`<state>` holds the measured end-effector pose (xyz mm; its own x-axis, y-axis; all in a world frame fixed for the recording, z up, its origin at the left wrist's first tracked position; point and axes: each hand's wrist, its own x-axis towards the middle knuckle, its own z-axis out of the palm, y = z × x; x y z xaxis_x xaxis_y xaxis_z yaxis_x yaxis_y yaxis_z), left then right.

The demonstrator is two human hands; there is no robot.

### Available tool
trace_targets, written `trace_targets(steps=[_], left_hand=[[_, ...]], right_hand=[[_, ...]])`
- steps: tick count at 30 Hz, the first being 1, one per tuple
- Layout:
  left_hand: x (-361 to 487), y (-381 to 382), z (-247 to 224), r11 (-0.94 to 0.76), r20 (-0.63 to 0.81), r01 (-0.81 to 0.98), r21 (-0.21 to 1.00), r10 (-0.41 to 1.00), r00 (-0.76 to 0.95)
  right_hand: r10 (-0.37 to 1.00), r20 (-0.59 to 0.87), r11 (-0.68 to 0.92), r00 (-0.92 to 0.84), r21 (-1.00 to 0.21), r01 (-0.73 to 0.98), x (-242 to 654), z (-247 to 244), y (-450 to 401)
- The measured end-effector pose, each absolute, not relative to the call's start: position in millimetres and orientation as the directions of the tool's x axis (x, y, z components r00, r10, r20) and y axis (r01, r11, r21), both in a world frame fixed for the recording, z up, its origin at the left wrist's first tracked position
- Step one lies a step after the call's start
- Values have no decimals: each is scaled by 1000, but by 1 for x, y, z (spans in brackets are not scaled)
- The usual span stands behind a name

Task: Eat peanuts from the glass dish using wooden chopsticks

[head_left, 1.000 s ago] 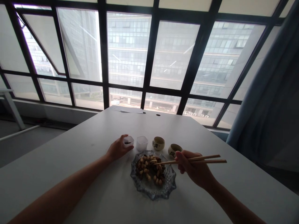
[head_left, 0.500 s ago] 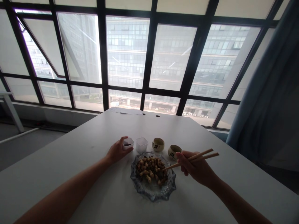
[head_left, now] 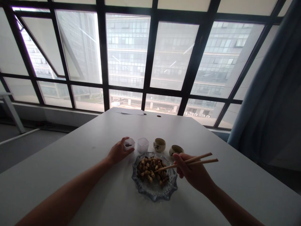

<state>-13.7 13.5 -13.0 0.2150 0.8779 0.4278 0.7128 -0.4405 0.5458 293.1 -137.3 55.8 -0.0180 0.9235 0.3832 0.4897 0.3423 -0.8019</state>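
Chopsticks: tips shifted left among the nuts since the last frame.
Right hand: grasping chopsticks, slanted apparently to reach over the plate's right edge.
Left hand: thumb and fingers gripping tub, seemingly steadying it.
Nuts: inside plate, left of right hand, under chopstick tips.

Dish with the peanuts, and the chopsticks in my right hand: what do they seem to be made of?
The dish looks like clear, glossy glass, going by its see-through, ridged walls and pointed rim, though plastic is possible. The chopsticks look like wood or bamboo, plain and matte, from their light tan colour.
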Motion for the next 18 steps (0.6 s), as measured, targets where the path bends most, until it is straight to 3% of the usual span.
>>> trace_targets(steps=[5,9,13,18], left_hand=[[-13,13,-12,-441,429,711,548,878,214],[-13,13,-12,-439,415,702,561,883,220],[-13,11,-10,-440,414,696,567,883,222],[-13,12,-11,-459,444,689,560,869,219]], right_hand=[[931,365,337,-20,-834,437,293,61,-139],[944,310,257,112,-906,336,299,67,-134],[945,195,193,264,-981,36,311,65,-120],[932,38,140,360,-955,-262,327,57,-103]])
